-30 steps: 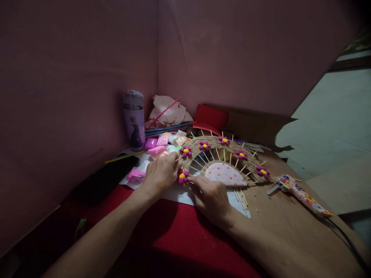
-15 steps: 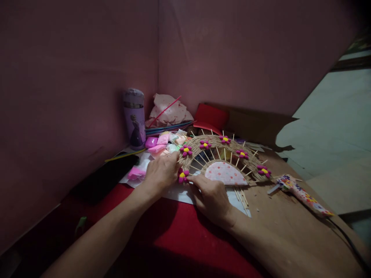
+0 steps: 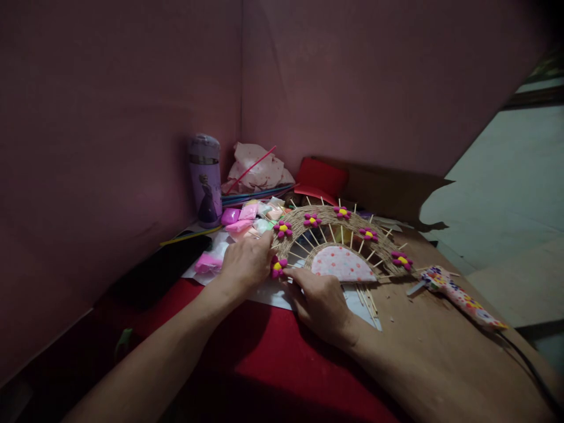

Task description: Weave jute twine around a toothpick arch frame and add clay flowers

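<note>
A fan-shaped twine craft (image 3: pixel 304 221) leans half-round over the table, with thin sticks radiating through its woven band. Purple clay flowers with yellow centres dot the band, and a pink spotted half-circle (image 3: pixel 342 263) forms its inner part. My left hand (image 3: pixel 249 258) is closed on the band's left end, its fingertips partly hidden behind it. At that same end, my right hand (image 3: pixel 319 299) has its index fingertip against the lowest flower (image 3: pixel 278 267), the other fingers curled below. Its thumb is mostly hidden.
Small bags of coloured clay (image 3: pixel 240 226) lie behind my left hand, near a purple tumbler (image 3: pixel 205 182). A floral glue gun (image 3: pixel 462 298) with a cord rests on the brown board to the right. Loose sticks (image 3: pixel 368 302) lie on white paper. Pink walls close in the corner.
Almost nothing differs. Both hands stay at the left end of the craft; my right fingers have shifted only slightly by the lowest flower.
</note>
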`<action>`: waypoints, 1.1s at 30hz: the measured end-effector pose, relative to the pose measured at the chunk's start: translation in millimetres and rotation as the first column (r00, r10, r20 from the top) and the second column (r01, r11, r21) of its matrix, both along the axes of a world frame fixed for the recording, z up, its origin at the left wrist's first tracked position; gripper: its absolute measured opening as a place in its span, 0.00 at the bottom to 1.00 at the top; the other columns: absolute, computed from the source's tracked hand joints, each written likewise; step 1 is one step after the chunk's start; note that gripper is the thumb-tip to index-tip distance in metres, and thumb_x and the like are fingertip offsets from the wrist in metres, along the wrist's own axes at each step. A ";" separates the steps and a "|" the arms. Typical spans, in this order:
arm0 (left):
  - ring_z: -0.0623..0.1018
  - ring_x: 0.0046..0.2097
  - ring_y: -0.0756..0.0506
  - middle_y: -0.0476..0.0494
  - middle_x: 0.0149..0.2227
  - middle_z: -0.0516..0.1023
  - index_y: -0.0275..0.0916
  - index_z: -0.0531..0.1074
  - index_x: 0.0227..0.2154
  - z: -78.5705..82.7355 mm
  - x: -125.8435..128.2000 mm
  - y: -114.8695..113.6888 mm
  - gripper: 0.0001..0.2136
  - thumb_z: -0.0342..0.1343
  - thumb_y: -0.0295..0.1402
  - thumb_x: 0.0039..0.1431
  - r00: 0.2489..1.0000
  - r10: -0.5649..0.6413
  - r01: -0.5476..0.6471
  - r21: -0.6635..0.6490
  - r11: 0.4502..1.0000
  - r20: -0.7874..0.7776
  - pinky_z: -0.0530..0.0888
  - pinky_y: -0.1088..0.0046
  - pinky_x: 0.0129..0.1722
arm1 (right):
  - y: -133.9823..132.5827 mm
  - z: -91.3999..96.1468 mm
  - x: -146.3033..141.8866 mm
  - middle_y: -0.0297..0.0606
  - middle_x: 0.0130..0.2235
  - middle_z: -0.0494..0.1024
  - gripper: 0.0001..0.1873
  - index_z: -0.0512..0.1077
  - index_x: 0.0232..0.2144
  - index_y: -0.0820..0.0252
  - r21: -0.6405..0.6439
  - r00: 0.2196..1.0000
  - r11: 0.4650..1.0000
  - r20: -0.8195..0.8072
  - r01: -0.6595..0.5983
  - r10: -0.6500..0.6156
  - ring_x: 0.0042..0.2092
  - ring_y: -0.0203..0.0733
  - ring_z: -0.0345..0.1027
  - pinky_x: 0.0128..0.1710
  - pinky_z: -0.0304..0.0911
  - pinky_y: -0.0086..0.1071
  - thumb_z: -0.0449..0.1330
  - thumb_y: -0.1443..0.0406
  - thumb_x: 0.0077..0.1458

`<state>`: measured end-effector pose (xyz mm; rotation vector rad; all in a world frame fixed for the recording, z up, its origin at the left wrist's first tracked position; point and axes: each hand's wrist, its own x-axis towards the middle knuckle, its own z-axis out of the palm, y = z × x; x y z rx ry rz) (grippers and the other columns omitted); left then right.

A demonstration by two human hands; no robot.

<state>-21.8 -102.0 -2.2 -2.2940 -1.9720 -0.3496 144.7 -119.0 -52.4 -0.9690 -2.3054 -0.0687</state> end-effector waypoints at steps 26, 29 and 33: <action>0.75 0.35 0.42 0.42 0.36 0.76 0.44 0.65 0.43 -1.0 0.8 -0.1 0.11 0.43 0.37 0.60 1.000 0.004 -0.004 0.004 1.000 0.003 0.64 0.70 0.29 | -0.3 -1.0 0.8 0.42 0.37 0.79 0.11 0.71 0.40 0.63 -0.032 1.000 0.999 -0.003 -0.019 0.019 0.36 0.44 0.74 0.32 0.65 0.33 0.50 0.67 0.57; 0.75 0.35 0.43 0.42 0.36 0.76 0.43 0.65 0.42 -1.0 0.8 0.1 0.11 0.43 0.37 0.60 1.000 0.003 -0.003 0.005 1.000 0.006 0.64 0.70 0.30 | 0.8 -0.7 0.8 0.43 0.37 0.79 0.12 0.71 0.41 0.63 -0.037 0.999 0.999 -0.005 -0.034 0.034 0.37 0.44 0.74 0.32 0.65 0.33 0.51 0.67 0.57; 0.75 0.35 0.43 0.41 0.36 0.76 0.43 0.65 0.42 -1.0 0.6 0.6 0.11 0.42 0.36 0.60 1.000 -0.002 0.002 0.011 1.000 0.001 0.64 0.70 0.30 | 1.5 -1.0 0.9 0.44 0.39 0.79 0.12 0.70 0.42 0.64 -0.062 0.999 0.997 -0.017 -0.047 0.046 0.37 0.44 0.74 0.33 0.65 0.33 0.51 0.68 0.56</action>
